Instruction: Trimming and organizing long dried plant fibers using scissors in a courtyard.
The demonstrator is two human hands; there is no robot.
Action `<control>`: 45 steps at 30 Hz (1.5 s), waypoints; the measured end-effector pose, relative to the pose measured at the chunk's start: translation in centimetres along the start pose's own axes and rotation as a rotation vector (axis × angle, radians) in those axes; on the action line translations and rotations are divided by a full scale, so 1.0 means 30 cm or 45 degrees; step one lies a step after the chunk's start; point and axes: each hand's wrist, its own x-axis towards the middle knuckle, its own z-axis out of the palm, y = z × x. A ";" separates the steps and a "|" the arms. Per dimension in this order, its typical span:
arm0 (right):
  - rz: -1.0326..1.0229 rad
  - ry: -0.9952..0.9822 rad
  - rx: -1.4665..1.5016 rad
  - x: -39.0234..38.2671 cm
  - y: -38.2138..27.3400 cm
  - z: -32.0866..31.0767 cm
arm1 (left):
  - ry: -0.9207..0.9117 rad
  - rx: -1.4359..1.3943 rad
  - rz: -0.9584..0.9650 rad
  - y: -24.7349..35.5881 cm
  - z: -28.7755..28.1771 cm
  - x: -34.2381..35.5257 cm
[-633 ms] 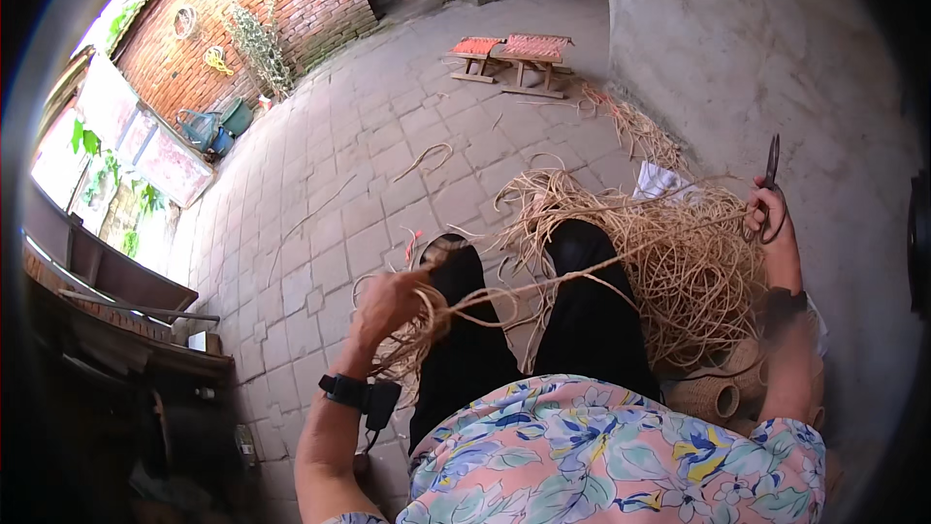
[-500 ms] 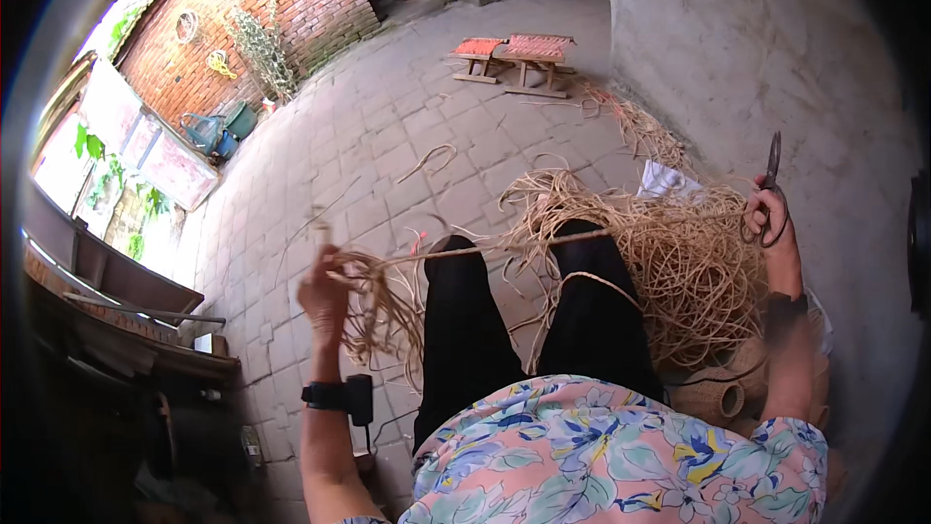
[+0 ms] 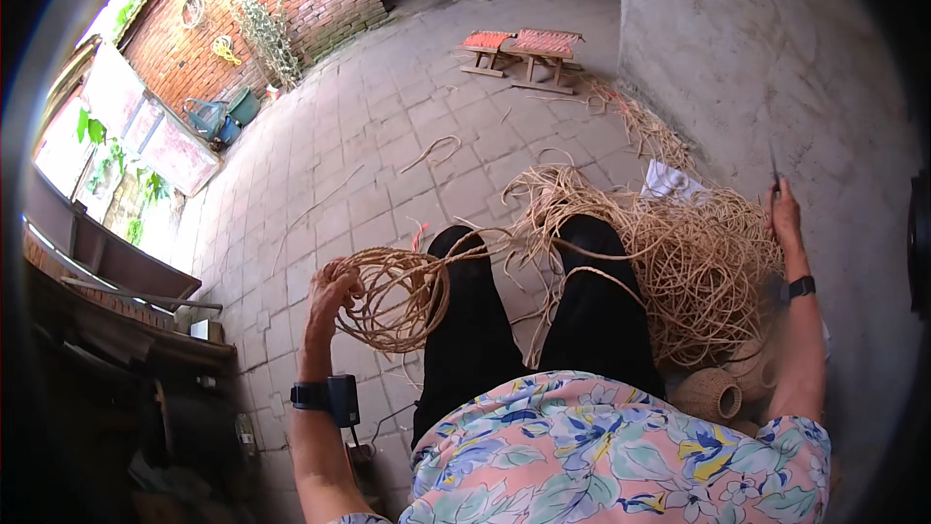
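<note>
My left hand (image 3: 335,289) is closed round one end of a looped coil of tan straw rope (image 3: 400,306), which hangs out beside my left knee. From the coil a strand runs across my knees to a large tangled heap of the same rope (image 3: 693,267) at my right. Out to the right, by the grey wall, my right hand (image 3: 785,212) grips scissors (image 3: 774,165); their thin dark blades point up and away, and the handles are mostly hidden by the fingers.
A white piece of cloth or paper (image 3: 671,182) lies at the heap's far side. Round woven baskets (image 3: 706,394) sit near my right hip. Two low stools with reddish woven seats (image 3: 546,42) stand ahead, beside the concrete wall (image 3: 766,59). Loose rope pieces (image 3: 432,150) lie on the paving.
The rope in my left hand has gone from a blurred, bunched hank to a rounder, spread coil. My right hand has dropped a little and turned, so the scissors show edge-on.
</note>
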 end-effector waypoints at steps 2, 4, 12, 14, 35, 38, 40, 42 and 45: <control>-0.111 -0.120 -0.502 -0.116 -0.124 0.120 | 0.024 0.005 0.007 0.032 0.021 -0.034; -0.393 -0.273 -0.299 -0.213 -0.148 0.266 | 0.030 0.041 0.032 0.063 0.046 -0.047; -0.538 -0.923 0.391 -0.627 -0.489 0.668 | 0.025 0.096 0.183 0.118 0.113 -0.125; -0.611 -0.874 0.458 -0.634 -0.537 0.710 | 0.039 0.056 0.315 0.103 0.153 -0.179; 0.168 -2.044 0.983 -0.950 -0.621 0.913 | 0.065 -0.181 0.234 0.025 0.264 -0.387; -0.685 -1.362 0.473 -0.918 -0.628 0.917 | -0.162 -0.183 0.231 0.013 0.248 -0.388; -1.084 -1.054 0.294 -0.879 -0.649 0.884 | -0.137 -0.149 0.270 0.037 0.271 -0.381; -1.457 -0.677 0.034 -0.826 -0.642 0.857 | -0.078 -0.057 0.307 0.103 0.284 -0.375; -1.319 -0.466 -0.024 -0.673 -0.604 0.830 | -0.028 -0.019 0.376 0.102 0.217 -0.350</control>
